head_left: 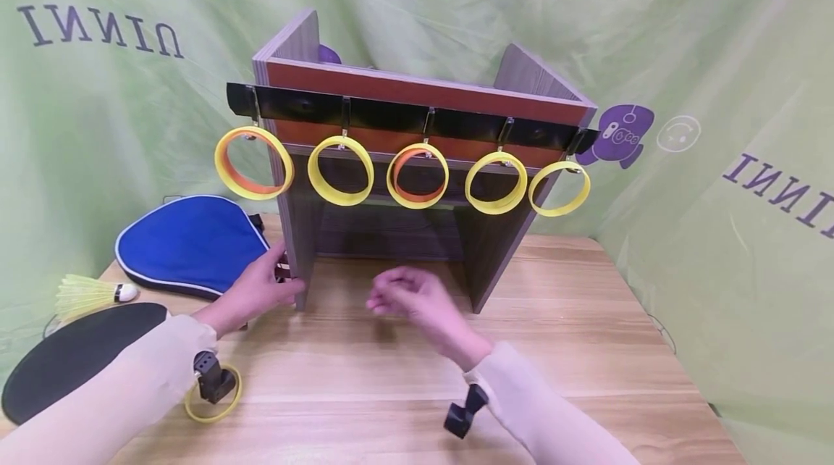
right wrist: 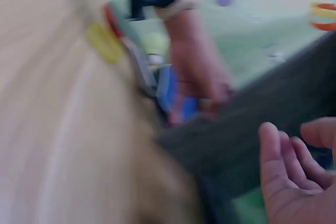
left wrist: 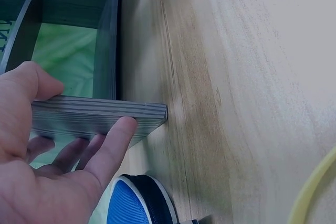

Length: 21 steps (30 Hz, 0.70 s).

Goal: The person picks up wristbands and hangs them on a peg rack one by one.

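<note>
A grey wood-grain shelf unit stands on the table. My left hand [head_left: 257,291] grips the lower front of its left side panel [head_left: 298,233]. In the left wrist view the thumb is on one face of the panel [left wrist: 100,109] and the fingers are on the other. In front of the unit's lower opening is my right hand [head_left: 417,302], its fingers loosely bent and holding nothing. Several yellow rings [head_left: 315,175] hang from hooks on a black strip [head_left: 384,114] across the unit's front; some have orange inside. The right wrist view is blurred.
Left of the unit lie a blue zipped case [head_left: 189,240], a yellow shuttlecock [head_left: 87,295] and a black paddle [head_left: 85,356]. Another yellow ring [head_left: 207,419] rests on the table [head_left: 339,392] beneath the left wrist. A green printed curtain [head_left: 736,74] surrounds the table.
</note>
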### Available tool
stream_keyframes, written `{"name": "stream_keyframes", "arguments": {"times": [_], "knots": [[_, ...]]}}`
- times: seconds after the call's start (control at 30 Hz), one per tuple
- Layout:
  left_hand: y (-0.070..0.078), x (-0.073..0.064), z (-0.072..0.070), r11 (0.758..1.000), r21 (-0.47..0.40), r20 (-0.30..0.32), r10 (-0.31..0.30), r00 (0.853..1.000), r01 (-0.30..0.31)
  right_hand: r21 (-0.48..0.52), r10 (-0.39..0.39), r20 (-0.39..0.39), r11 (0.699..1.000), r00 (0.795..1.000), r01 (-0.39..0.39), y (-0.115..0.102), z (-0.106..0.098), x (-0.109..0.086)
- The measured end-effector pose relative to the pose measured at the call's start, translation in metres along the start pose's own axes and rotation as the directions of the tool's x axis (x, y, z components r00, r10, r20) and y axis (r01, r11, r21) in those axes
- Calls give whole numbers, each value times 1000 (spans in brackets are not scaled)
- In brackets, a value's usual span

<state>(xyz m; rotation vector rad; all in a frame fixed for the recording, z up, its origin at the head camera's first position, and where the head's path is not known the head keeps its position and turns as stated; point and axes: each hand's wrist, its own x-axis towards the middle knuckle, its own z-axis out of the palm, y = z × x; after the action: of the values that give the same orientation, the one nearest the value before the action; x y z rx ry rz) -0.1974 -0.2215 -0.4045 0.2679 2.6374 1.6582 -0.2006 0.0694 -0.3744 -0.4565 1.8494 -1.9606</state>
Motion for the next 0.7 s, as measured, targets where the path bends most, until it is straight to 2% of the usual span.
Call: {"name": "stream_keyframes", "arguments": {"times": [0.13,0.23,0.33,0.47,0.6,0.67,0.7], "knots": [[-1,1,0,1000,1,2,12,1000,-12,-108,108,125,990,986,-95,27,37,14],[-1,1,0,1000,0,5,19,1000,-19,-167,154,172,978,973,-125,41,67,22],[-1,1,0,1000,8,2,22,1000,-22,-229,157,223,968,962,-105,51,92,30],[-1,1,0,1000,15,-3,20,1000,-20,-336,135,284,941,949,-34,61,118,39],[0,1,1,1000,11,-6,24,1000,-24,-497,107,306,865,946,63,67,135,44],[1,0,0,1000,16,-6,26,1000,-26,-574,86,312,811,946,116,68,141,45],[1,0,0,999,21,-6,28,1000,-28,-618,74,315,773,946,145,68,144,45]]}}
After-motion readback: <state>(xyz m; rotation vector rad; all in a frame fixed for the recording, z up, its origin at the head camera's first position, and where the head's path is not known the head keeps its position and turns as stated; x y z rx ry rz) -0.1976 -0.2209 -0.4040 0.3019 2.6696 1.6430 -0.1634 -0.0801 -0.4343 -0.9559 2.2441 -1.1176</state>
